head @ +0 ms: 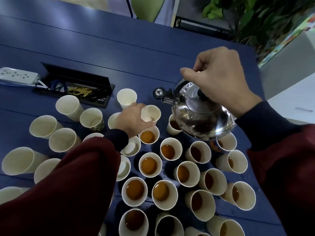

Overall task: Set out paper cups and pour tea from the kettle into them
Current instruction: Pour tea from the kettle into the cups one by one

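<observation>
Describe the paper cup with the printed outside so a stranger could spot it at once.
Find the open black cable box set into the blue table, at the left. Just in front of its near edge stand empty cups, and the printed cup is among them. Only it shows green print on its outer wall; its neighbours are plain white.

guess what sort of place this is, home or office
Probably an office meeting room, not a home kitchen: a long blue table with a flip-up cable box set into it, a white power strip beside that, and many paper cups set out for a group.
</observation>
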{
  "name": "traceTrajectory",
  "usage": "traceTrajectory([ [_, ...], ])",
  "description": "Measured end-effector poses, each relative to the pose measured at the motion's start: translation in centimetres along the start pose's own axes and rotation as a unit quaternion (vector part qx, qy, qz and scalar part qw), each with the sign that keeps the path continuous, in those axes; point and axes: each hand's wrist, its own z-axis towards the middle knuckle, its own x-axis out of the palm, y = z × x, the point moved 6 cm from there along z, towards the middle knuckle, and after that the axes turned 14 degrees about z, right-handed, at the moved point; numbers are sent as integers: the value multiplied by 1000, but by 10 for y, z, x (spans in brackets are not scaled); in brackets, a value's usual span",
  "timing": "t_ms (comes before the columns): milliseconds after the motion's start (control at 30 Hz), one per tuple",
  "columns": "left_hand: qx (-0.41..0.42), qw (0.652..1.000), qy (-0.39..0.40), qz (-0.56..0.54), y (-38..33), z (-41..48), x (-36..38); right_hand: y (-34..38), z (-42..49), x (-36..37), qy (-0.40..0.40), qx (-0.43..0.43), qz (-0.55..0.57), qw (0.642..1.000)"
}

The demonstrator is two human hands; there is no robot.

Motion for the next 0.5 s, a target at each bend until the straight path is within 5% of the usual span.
traceTrajectory([
  [500,-13,999,8,-39,4,0,0,5,-4,15,14,25,-70,997],
])
